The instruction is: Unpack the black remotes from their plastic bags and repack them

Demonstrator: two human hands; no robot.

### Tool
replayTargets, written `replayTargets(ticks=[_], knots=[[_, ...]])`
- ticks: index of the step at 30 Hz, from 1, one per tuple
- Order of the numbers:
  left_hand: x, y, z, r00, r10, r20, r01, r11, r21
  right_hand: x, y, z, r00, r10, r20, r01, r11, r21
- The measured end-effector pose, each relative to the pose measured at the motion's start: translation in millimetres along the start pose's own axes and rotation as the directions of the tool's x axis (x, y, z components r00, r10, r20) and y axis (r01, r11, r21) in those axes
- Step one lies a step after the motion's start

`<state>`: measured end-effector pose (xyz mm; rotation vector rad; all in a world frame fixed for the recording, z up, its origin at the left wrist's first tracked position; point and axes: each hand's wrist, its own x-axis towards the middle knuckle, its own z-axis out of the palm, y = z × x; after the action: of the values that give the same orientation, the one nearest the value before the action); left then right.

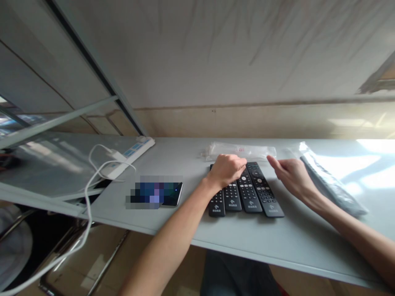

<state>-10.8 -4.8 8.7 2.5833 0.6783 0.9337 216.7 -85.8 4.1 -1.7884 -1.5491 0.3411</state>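
Note:
Several black remote controls lie side by side on the grey table, their buttons facing up. My left hand is over the upper ends of the left ones, fingers curled closed. Its fingertips are turned away from me, so what they hold, if anything, is hidden. To the right of the row, my right hand hovers with its thumb stretched out and apart; nothing shows in it, though its other fingers are partly hidden. Beside that hand lies a dark, long item in a clear plastic bag.
A flat, clear plastic bag lies behind the remotes. At the left are a phone, partly blurred out, and a white power strip with a white cable hanging over the table edge. A wall stands behind the table.

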Motion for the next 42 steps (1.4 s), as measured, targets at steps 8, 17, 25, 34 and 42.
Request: replayTargets(ticks=[8,17,25,34,42], knots=[[-4.8,-25.1,-1.3,0.999,-0.021,-0.04,0.025,0.996,0.09,6.0,1.7,2.7,0.997,-0.071,-0.023,0.072,0.996,0.054],[-2.7,-29.4,-6.3,0.997,-0.069,0.025,0.061,0.968,0.242,4.9,9.9,6.3,0.984,-0.179,-0.013,0.18,0.982,0.066],[1.7,-36.1,1.9,0.989,-0.016,0.144,-0.04,0.926,0.376,7.1,23.8,-1.1,0.985,-0.171,-0.023,0.171,0.985,0.027],[-0.6,-38.5,0.0,0.988,-0.019,0.154,-0.047,0.909,0.415,9.7,22.5,-10.8,0.988,-0.152,-0.009,0.152,0.988,0.01],[2.4,-24.3,-1.7,0.981,-0.052,0.187,-0.037,0.895,0.444,6.5,16.6,-8.8,0.994,-0.108,0.006,0.108,0.991,0.073]])
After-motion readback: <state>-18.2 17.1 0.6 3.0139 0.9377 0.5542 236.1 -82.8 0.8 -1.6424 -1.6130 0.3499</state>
